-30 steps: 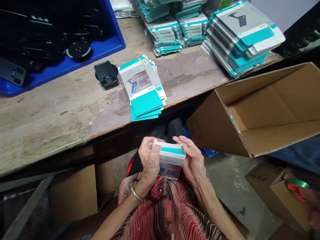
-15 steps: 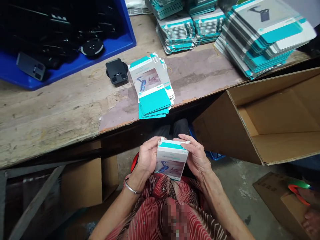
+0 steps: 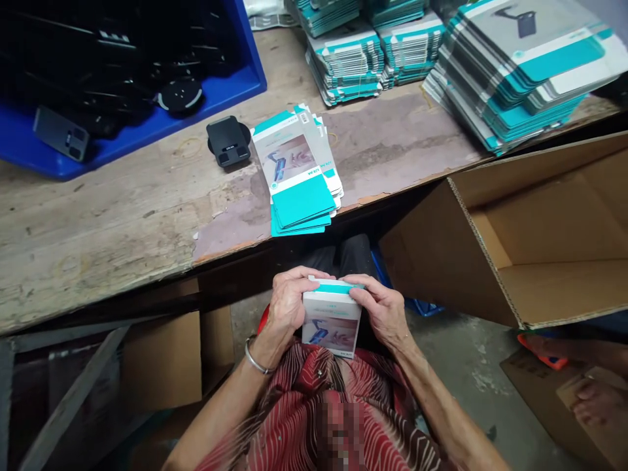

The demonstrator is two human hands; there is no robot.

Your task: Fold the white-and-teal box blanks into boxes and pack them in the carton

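The white-and-teal carton (image 3: pixel 330 327) stands upright in front of my lap, near side of the scene, its back hidden from me and its small print too blurred to read. My left hand (image 3: pixel 288 304) and right hand (image 3: pixel 385 311) close on its upper corners, thumbs in front, most other fingertips out of sight behind. Beyond lies the worn wooden bench (image 3: pixel 122 203), its paint peeling, with concrete floor (image 3: pixel 451 366) below. On the bench, flat cartons (image 3: pixel 294 173) overhang the edge beside a black phone-shaped piece (image 3: pixel 229 140); far left, a blue bin (image 3: pixel 248 72), cut off, holds dark parts I can't sort. Far right rises a leaning stack (image 3: pixel 530 72), and nearer, an open cardboard box (image 3: pixel 564 229) blocks my right side.
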